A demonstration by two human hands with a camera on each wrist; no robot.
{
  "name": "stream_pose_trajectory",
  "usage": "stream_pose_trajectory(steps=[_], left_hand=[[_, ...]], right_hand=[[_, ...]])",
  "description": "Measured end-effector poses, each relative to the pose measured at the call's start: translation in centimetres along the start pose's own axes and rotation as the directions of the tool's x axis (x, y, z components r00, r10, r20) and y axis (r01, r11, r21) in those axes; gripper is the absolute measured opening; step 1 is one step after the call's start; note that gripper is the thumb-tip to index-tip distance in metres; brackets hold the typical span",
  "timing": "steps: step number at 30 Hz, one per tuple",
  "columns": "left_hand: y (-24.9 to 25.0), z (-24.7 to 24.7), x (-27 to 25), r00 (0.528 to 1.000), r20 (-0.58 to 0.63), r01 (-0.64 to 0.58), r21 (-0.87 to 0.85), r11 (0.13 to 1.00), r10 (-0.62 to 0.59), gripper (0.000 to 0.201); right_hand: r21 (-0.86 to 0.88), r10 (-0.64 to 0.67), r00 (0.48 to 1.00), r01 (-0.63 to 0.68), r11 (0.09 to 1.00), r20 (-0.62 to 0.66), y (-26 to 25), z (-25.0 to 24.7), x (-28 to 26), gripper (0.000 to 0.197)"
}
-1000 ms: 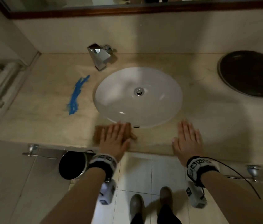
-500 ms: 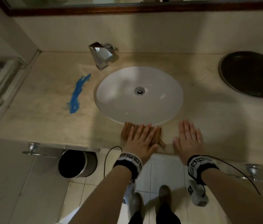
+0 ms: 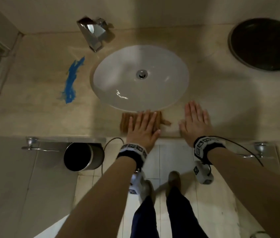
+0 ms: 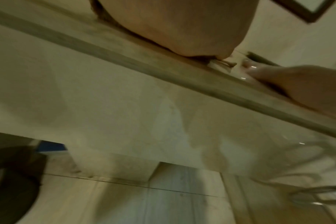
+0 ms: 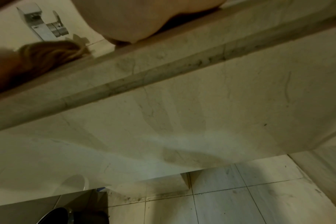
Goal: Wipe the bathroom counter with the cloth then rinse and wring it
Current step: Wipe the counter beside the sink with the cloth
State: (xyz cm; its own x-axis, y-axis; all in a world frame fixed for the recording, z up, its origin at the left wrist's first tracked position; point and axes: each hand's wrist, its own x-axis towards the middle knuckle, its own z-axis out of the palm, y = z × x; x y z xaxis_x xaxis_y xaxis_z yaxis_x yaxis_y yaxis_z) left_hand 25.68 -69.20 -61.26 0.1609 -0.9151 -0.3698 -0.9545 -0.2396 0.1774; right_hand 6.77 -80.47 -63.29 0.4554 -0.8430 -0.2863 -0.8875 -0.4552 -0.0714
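A brown cloth (image 3: pixel 124 122) lies on the beige counter (image 3: pixel 32 109) at its front edge, just below the white sink (image 3: pixel 141 78). My left hand (image 3: pixel 144 126) presses flat on the cloth with straight fingers. My right hand (image 3: pixel 196 121) lies flat and open on the bare counter to the right of it, holding nothing. A blue smear (image 3: pixel 71 81) marks the counter left of the sink. The right wrist view shows the cloth (image 5: pixel 48 51) from the side at the counter's edge (image 5: pixel 163 68). The left wrist view shows my palm (image 4: pixel 182 30) on the counter.
A chrome faucet (image 3: pixel 92 34) stands behind the sink at its left. A dark round tray (image 3: pixel 264 43) sits at the counter's far right. Below the counter stands a dark bin (image 3: pixel 82 156), with towel bars (image 3: pixel 37 148) at each side. My feet (image 3: pixel 173 181) stand on the tiled floor.
My left hand has slid the cloth to the right along the counter's front edge, from left of the sink's middle to just beside my right hand. The right hand has stayed put.
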Motion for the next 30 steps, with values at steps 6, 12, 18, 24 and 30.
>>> stream_pose_trajectory(steps=[6, 12, 18, 24, 30], left_hand=[[1.2, -0.2, 0.8, 0.975, 0.007, 0.221, -0.083, 0.972, -0.221, 0.074], [5.3, 0.2, 1.3, 0.998, 0.045, -0.038, -0.048, 0.998, 0.04, 0.066], [-5.1, -0.6, -1.1, 0.983, 0.0, 0.183, -0.021, 0.983, -0.183, 0.068], [5.6, -0.4, 1.8, 0.993, 0.004, 0.119, -0.048, 0.992, -0.119, 0.072], [2.5, -0.2, 1.0, 0.997, 0.03, -0.067, 0.084, 0.994, 0.064, 0.065]], right_hand=[[0.007, -0.01, 1.0, 0.01, 1.0, 0.029, -0.1, -0.5, -0.1, 0.069], [-0.019, 0.0, 1.0, 0.0, 1.0, 0.003, 0.0, -0.3, -0.1, 0.069], [0.001, -0.023, 1.0, 0.023, 1.0, -0.012, 0.1, -0.3, -0.1, 0.073], [-0.008, -0.022, 1.0, 0.022, 1.0, -0.002, 0.2, 0.0, 0.1, 0.074], [-0.007, -0.034, 0.999, 0.034, 0.999, -0.013, 0.4, 0.0, 0.1, 0.071]])
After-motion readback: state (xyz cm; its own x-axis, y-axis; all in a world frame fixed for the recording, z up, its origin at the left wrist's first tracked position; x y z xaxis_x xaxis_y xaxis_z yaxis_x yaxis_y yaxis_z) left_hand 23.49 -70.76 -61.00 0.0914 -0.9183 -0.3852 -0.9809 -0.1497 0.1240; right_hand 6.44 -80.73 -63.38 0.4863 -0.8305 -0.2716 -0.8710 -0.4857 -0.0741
